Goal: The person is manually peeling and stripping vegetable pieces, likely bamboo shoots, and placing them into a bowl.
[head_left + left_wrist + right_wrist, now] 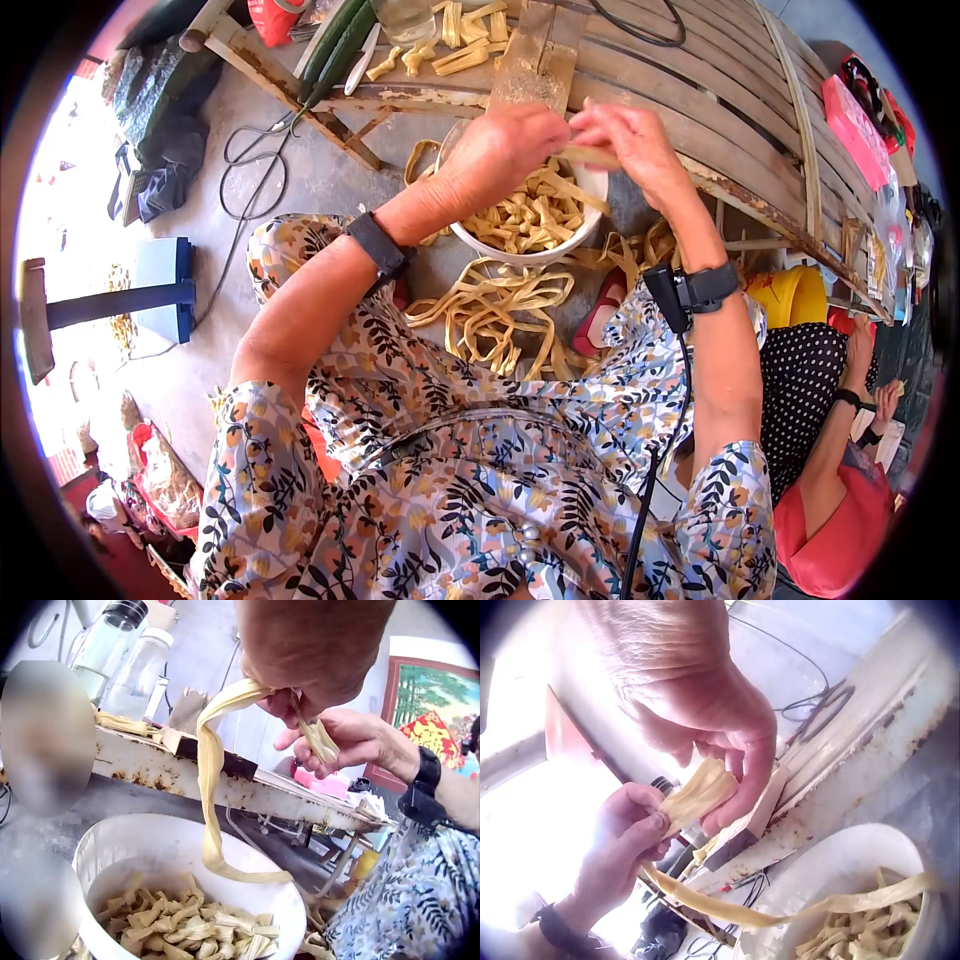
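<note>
Above the white bucket (pixel 473 240), my two hands work close together on a pale yellow, flat, soft-looking strip (pixel 211 769). My left hand (pixel 508 145) pinches it between thumb and fingers, and a long tail hangs down over the bucket rim. The folded, layered end (pixel 699 796) of the strip spans between both hands in the right wrist view. My right hand (pixel 632 150) curls thumb and fingers around that end. Inside the bucket lies a heap of short knotted pieces (pixel 187 926) of the same yellow material.
Several long loose strips (pixel 495 305) lie in a tangle below the bucket. Ahead stands a rusty-edged slatted bench (pixel 660 85) with a wooden board (pixel 535 60), yellow bundles (pixel 465 40) and cucumbers (pixel 335 50). A cable (pixel 265 175) crosses the floor; another person (pixel 835 500) sits at right.
</note>
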`<state>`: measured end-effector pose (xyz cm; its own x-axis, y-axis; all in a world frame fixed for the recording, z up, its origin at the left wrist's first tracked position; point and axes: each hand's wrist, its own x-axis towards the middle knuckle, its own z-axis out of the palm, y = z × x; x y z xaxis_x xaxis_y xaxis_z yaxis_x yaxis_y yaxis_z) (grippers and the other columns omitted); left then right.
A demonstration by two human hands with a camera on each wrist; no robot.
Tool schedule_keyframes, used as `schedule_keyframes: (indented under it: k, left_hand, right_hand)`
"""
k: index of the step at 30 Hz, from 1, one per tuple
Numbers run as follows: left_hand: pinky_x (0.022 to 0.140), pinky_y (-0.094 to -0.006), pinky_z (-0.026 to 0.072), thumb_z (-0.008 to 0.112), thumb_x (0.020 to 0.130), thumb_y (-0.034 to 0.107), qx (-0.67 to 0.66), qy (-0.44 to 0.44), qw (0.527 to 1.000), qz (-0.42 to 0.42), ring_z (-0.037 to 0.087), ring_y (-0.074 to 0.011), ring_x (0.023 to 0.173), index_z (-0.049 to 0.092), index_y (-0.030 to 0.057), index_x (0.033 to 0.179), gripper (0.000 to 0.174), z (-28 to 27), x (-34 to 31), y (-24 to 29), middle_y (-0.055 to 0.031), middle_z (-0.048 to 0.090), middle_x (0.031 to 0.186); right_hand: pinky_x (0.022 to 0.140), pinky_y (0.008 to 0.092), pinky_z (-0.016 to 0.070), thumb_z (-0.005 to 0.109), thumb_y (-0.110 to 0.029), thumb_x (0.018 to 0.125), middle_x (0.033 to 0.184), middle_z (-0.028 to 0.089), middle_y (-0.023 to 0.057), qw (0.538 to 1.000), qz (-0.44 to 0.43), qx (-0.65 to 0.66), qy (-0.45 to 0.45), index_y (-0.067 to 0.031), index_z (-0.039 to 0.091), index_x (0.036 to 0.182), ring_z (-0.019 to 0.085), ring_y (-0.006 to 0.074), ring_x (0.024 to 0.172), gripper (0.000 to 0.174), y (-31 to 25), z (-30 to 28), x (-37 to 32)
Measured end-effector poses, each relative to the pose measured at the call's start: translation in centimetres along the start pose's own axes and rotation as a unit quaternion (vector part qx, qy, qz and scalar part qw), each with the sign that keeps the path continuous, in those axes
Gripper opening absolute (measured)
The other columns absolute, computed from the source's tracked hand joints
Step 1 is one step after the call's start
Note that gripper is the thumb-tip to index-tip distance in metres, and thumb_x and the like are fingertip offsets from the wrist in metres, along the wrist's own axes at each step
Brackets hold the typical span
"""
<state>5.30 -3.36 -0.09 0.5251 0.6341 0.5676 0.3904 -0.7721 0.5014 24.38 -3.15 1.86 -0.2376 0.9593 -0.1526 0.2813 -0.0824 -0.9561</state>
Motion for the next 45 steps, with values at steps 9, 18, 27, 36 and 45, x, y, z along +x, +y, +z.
schedule_keyframes:
  k: [9, 18, 27, 36, 45]
  left_hand:
    - [0.057, -0.0207, 0.0405, 0.059, 0.083, 0.021, -0.225, -0.148, 0.939, -0.214, 0.047, -0.003, 0.061, 0.06, 0.001, 0.078, 0.021, -2.6, -0.5, -1.0, 0.0024, 0.053, 0.062]
    - [0.059, -0.0176, 0.0388, 0.038, 0.093, 0.026, -0.473, -0.145, 0.821, -0.285, 0.046, -0.0047, 0.063, 0.057, 0.0025, 0.092, 0.03, -1.1, -0.7, -1.6, 0.0018, 0.052, 0.071]
    - [0.06, -0.0204, 0.0402, 0.044, 0.092, 0.029, -0.407, -0.12, 0.881, -0.21, 0.047, -0.0064, 0.063, 0.054, 0.0015, 0.097, 0.03, -4.2, 1.9, -0.1, -0.0004, 0.053, 0.072]
    - [0.044, -0.0174, 0.0309, 0.034, 0.094, 0.028, -0.713, -0.122, 0.607, -0.329, 0.037, -0.004, 0.045, 0.053, 0.0039, 0.09, 0.031, -1.2, 0.9, -0.3, 0.0003, 0.049, 0.063]
    - [0.04, -0.0139, 0.029, 0.046, 0.09, 0.033, -0.749, -0.242, 0.539, -0.299, 0.036, 0.0011, 0.04, 0.048, 0.0014, 0.105, 0.035, 1.2, -1.0, -0.1, -0.0009, 0.053, 0.072]
  right_hand:
    - [0.04, 0.0195, 0.026, 0.053, -0.019, 0.086, 0.046, 0.04, -0.0063, 0.933, 0.087, 0.15, -0.316, 0.0024, 0.061, 0.094, 0.033, 0.0015, 0.039, 0.024, -0.8, 1.9, -2.8]
    - [0.046, 0.017, 0.0261, 0.046, -0.037, 0.09, 0.05, 0.035, -0.0085, 0.963, -0.074, 0.207, -0.159, -0.0014, 0.049, 0.118, 0.029, 0.0012, 0.045, 0.045, -2.2, 0.0, -1.7]
    - [0.045, 0.0188, 0.0256, 0.039, -0.054, 0.086, 0.047, 0.033, -0.0086, 0.905, -0.125, 0.325, -0.243, -0.0005, 0.044, 0.122, 0.029, 0.0022, 0.045, 0.064, -3.0, -1.4, -2.2]
    - [0.052, 0.0161, 0.0345, 0.065, -0.029, 0.079, 0.066, 0.056, -0.0047, 0.977, -0.155, 0.114, -0.091, -0.0022, 0.058, 0.109, 0.043, 0.0007, 0.057, 0.041, -3.8, 0.9, -1.6]
    - [0.046, 0.0216, 0.0425, 0.063, -0.018, 0.079, 0.072, 0.06, 0.0003, 0.99, -0.098, 0.015, -0.101, -0.0057, 0.061, 0.104, 0.053, 0.0038, 0.056, 0.028, -3.4, 2.1, -2.4]
